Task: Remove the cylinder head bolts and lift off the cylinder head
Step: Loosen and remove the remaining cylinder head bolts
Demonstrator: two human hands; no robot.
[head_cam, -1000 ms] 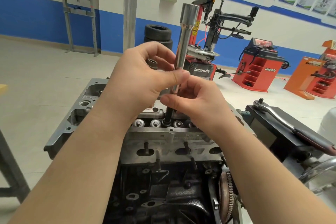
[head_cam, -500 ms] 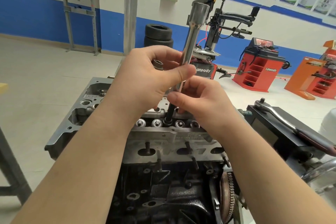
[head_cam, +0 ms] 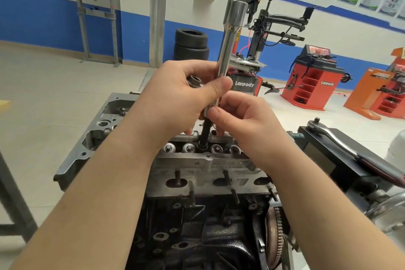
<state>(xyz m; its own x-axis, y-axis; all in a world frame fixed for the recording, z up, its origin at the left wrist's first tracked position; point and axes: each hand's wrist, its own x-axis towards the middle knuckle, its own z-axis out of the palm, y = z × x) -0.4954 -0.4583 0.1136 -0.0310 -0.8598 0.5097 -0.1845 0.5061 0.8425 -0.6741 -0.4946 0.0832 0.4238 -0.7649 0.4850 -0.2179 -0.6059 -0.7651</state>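
Head view: the left hand (head_cam: 175, 96) has its grip closed round a chrome extension bar (head_cam: 230, 46), also holding a small socket (head_cam: 195, 82). The right hand (head_cam: 245, 120) pinches the bar's lower end, above a dark bolt (head_cam: 205, 136) standing in the cylinder head (head_cam: 201, 164) atop the engine block (head_cam: 197, 237). A ratchet (head_cam: 333, 138) lies apart to the right.
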